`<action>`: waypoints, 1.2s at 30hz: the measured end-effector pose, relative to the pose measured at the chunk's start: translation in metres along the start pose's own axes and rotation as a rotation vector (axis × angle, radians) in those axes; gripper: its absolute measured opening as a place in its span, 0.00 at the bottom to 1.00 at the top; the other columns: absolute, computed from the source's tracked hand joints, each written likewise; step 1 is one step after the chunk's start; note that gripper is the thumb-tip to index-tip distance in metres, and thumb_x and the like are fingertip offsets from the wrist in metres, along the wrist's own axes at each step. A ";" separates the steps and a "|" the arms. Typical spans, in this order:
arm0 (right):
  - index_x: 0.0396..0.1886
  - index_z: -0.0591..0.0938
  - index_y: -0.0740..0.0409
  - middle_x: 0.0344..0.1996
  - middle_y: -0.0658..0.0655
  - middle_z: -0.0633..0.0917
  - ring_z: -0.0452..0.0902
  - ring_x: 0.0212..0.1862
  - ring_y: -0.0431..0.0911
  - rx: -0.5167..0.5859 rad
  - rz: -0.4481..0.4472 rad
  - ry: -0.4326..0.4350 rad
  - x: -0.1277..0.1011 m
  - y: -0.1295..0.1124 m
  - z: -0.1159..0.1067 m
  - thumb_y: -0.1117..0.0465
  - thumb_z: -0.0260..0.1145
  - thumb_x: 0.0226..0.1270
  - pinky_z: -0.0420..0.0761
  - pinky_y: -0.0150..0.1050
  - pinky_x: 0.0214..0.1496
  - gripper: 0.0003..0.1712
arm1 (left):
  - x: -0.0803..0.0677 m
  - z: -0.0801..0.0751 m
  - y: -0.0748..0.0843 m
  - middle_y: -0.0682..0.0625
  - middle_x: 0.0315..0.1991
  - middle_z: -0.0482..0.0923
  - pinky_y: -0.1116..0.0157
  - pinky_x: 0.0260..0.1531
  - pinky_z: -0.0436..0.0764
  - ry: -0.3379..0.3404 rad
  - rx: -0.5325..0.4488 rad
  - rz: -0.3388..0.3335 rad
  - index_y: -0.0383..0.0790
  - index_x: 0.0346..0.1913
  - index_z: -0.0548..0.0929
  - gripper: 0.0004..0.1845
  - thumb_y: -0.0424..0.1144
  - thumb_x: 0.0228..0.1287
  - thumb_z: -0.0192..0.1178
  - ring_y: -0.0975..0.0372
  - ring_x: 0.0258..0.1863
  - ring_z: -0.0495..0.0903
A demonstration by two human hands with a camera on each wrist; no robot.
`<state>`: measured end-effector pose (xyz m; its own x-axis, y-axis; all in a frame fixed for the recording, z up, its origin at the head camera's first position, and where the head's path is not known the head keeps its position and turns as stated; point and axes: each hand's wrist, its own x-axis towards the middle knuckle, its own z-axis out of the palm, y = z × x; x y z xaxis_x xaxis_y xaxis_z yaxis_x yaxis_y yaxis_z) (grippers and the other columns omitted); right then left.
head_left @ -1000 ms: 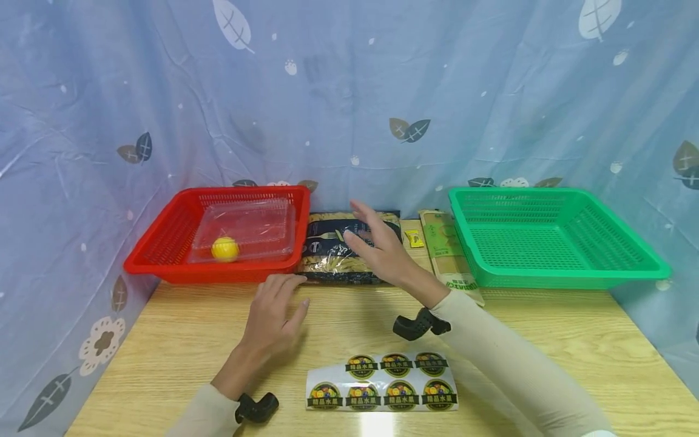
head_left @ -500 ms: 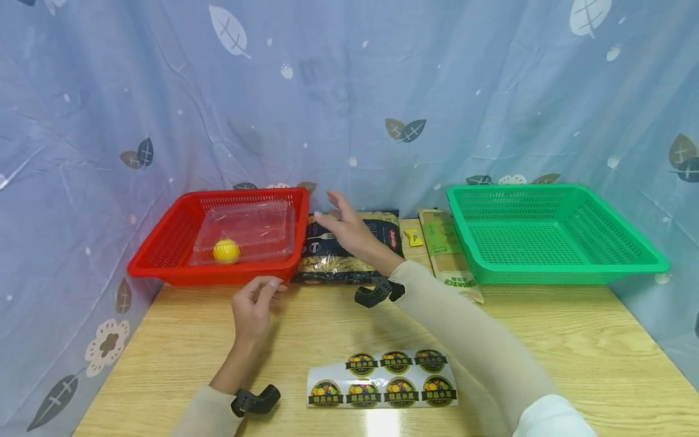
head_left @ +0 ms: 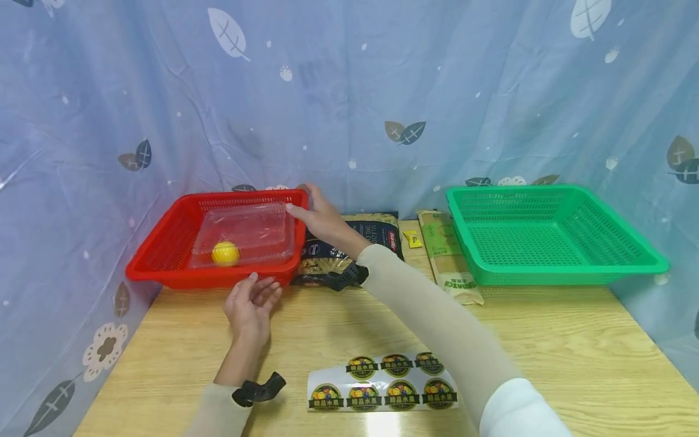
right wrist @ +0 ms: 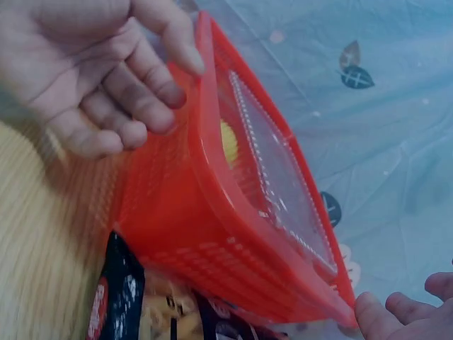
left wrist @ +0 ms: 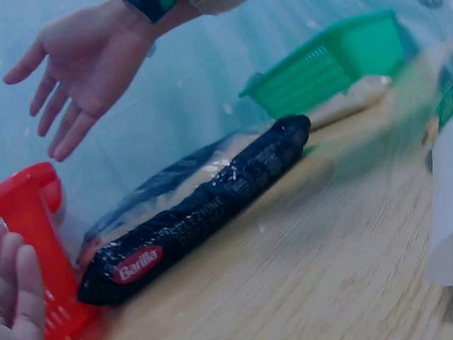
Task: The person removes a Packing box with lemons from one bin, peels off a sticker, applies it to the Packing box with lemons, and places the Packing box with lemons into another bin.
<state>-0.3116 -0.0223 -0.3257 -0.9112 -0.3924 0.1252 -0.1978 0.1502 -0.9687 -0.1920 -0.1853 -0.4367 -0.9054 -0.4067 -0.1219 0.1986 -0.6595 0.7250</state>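
The red basket [head_left: 180, 279] stands at the left of the table, with a clear plastic box [head_left: 253, 227] and a yellow ball [head_left: 226, 253] inside. My left hand [head_left: 250, 309] is at its front wall, palm up, fingers loosely bent; in the right wrist view its index fingertip is right at the rim. My right hand [head_left: 323, 220] reaches the basket's back right corner, its thumb overlapping the rim. In the left wrist view that hand [left wrist: 92, 64] has straight, spread fingers. Below the right forearm, partly hidden, lies a Barilla pasta bag [head_left: 377, 227].
At the right stands a green basket [head_left: 524, 276]. Beside it lie a long green and tan packet [head_left: 448, 252] and a small yellow packet [head_left: 413, 238]. A sheet of round fruit stickers [head_left: 382, 385] lies at the front of the wooden table [head_left: 557, 358]. A blue curtain [head_left: 349, 91] hangs behind.
My right hand has moved left from over the pasta bag to the red basket's right rim. The left hand has turned palm up and shifted left, to the basket's front wall.
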 end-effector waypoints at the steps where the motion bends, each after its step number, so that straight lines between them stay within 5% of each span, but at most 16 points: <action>1: 0.81 0.52 0.50 0.75 0.55 0.64 0.68 0.71 0.53 -0.008 0.011 -0.003 0.002 -0.001 0.003 0.48 0.64 0.74 0.75 0.51 0.68 0.44 | 0.001 -0.001 0.000 0.43 0.28 0.87 0.58 0.35 0.89 0.015 -0.036 -0.005 0.36 0.34 0.79 0.08 0.36 0.71 0.62 0.54 0.26 0.87; 4: 0.82 0.49 0.49 0.78 0.54 0.61 0.64 0.74 0.52 -0.068 0.042 0.008 0.005 -0.001 0.010 0.45 0.64 0.73 0.71 0.52 0.71 0.48 | 0.006 -0.001 -0.001 0.43 0.27 0.86 0.59 0.34 0.88 0.035 -0.131 -0.019 0.37 0.33 0.79 0.08 0.35 0.70 0.63 0.54 0.26 0.85; 8: 0.83 0.49 0.47 0.73 0.56 0.68 0.72 0.69 0.53 -0.081 0.059 -0.017 0.011 0.000 0.014 0.44 0.63 0.74 0.74 0.51 0.69 0.47 | 0.012 0.002 0.002 0.45 0.24 0.84 0.60 0.34 0.88 0.044 -0.202 -0.031 0.37 0.32 0.78 0.07 0.31 0.70 0.60 0.55 0.26 0.84; 16: 0.80 0.52 0.46 0.61 0.61 0.76 0.79 0.60 0.61 0.024 0.081 -0.168 0.024 -0.002 0.019 0.46 0.58 0.78 0.82 0.55 0.58 0.39 | 0.025 0.000 0.017 0.45 0.23 0.84 0.58 0.34 0.89 0.080 -0.143 -0.020 0.37 0.28 0.77 0.10 0.28 0.69 0.58 0.55 0.25 0.86; 24: 0.83 0.42 0.46 0.67 0.62 0.69 0.74 0.64 0.61 0.115 0.273 -0.142 0.032 -0.016 0.038 0.40 0.58 0.75 0.81 0.57 0.60 0.49 | 0.034 -0.013 0.031 0.44 0.22 0.83 0.58 0.30 0.89 0.153 -0.230 0.045 0.38 0.23 0.70 0.16 0.24 0.67 0.60 0.55 0.21 0.85; 31: 0.83 0.43 0.48 0.70 0.57 0.65 0.69 0.64 0.52 -0.007 0.346 -0.011 0.042 -0.016 0.064 0.41 0.61 0.73 0.76 0.53 0.66 0.51 | 0.044 -0.027 0.026 0.41 0.25 0.85 0.56 0.31 0.88 -0.021 -0.253 0.133 0.32 0.34 0.71 0.09 0.20 0.66 0.60 0.54 0.23 0.87; 36: 0.80 0.51 0.48 0.57 0.55 0.74 0.75 0.59 0.51 -0.060 0.379 0.057 0.046 -0.007 0.077 0.43 0.64 0.70 0.80 0.51 0.62 0.47 | 0.052 -0.037 0.020 0.38 0.26 0.86 0.54 0.31 0.88 -0.130 -0.335 0.118 0.29 0.38 0.72 0.09 0.17 0.64 0.59 0.50 0.24 0.89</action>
<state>-0.3245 -0.1110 -0.3292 -0.9422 -0.2478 -0.2257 0.1376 0.3283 -0.9345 -0.2211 -0.2429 -0.4531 -0.9048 -0.4228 0.0515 0.3965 -0.7918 0.4647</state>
